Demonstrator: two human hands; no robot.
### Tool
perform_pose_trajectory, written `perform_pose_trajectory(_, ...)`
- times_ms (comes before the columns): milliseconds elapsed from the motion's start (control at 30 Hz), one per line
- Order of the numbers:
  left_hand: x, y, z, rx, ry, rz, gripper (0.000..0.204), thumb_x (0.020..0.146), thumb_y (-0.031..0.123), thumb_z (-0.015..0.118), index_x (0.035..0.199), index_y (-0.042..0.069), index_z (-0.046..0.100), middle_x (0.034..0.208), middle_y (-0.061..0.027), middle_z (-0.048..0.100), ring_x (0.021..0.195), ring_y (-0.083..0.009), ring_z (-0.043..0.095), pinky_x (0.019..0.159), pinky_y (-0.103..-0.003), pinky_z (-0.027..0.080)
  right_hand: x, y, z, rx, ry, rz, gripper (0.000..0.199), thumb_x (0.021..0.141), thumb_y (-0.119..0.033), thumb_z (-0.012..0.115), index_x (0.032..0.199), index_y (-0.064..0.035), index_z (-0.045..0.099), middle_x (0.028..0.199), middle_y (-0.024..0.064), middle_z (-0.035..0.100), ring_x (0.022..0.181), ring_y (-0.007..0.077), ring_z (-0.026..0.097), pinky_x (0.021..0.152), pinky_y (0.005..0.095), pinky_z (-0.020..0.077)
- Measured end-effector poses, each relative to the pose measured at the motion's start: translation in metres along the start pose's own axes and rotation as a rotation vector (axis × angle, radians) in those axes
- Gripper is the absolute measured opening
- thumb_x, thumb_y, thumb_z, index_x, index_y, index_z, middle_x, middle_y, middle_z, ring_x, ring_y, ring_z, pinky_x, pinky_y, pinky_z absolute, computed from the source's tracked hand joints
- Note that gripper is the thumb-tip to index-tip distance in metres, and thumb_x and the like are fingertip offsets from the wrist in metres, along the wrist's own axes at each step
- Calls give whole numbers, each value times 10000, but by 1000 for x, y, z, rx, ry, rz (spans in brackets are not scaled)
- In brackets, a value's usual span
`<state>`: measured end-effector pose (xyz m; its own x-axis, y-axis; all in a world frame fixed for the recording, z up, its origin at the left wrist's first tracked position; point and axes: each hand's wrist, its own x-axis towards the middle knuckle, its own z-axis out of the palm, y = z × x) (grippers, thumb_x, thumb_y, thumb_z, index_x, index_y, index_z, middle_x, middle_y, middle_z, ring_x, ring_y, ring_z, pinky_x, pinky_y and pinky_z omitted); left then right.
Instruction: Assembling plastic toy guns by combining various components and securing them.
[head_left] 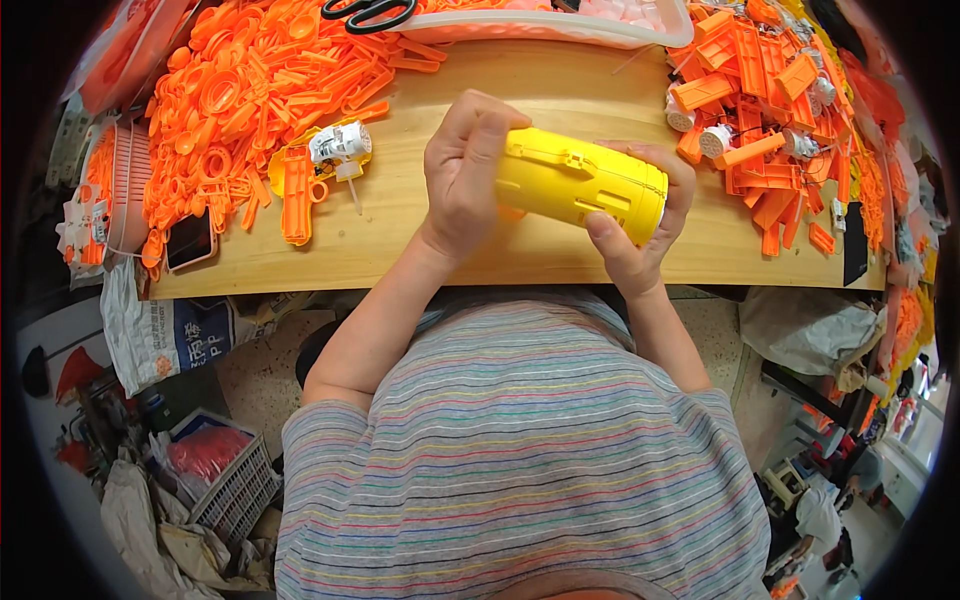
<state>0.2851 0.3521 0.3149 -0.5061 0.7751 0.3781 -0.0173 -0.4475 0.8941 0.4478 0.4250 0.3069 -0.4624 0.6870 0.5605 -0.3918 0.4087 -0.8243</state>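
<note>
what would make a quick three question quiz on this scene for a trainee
1. How many hands hold the yellow cylindrical plastic casing?
2. True or false: the black-handled scissors lie left of the casing.
3. The plastic parts heaped at left on the wooden table are mainly: A, yellow; B, orange; C, blue.

Key: 1. Two, the left hand and right hand; 2. True; 3. B.

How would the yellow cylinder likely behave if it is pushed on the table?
The yellow cylinder probably rolls, being round, though the raised ridge along its side may interrupt this. It looks like smooth plastic, so it seems stiff and perhaps slippery.
</note>
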Motion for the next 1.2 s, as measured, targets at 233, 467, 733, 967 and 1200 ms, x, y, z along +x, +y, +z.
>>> perform_pose_trajectory(233,3,20,-2,125,-216,-73,222,790,62,767,1011,67,744,1004,-53,620,962,-149,605,835,-262,496,3,4,-10,-129,-110,3,637,755,-186,783,1254,-49,411,1167,191,561,1059,253,578,925,376,485)
perform_pose_trajectory(467,-2,20,-7,154,-235,-67,273,795,50,759,1063,31,717,1106,-101,638,1036,-182,601,890,-291,483,11,5,-7,-11,-112,-26,608,707,-96,792,1208,-27,454,1121,153,576,1004,209,596,874,339,508)
perform_pose_trajectory(733,-7,15,-4,495,-159,328,376,700,106,833,1062,79,736,1075,-126,636,959,-228,629,803,-322,529,19,10,10,165,143,25,537,808,-122,753,1223,-51,419,1264,157,491,1103,232,554,940,354,471)
perform_pose_trajectory(967,-9,1,0,701,-23,585,382,653,149,858,1021,129,757,1021,-111,637,886,-258,618,741,-341,532,11,25,8,-311,311,-138,343,842,-110,733,1042,-73,457,1331,153,395,1166,255,501,1025,415,398)
perform_pose_trajectory(1200,-21,-7,9,588,33,422,350,679,95,842,1018,102,754,1032,-112,629,905,-246,610,765,-333,525,17,16,24,-57,345,-78,226,891,23,595,843,-69,394,1313,137,432,1197,287,539,1030,420,433)
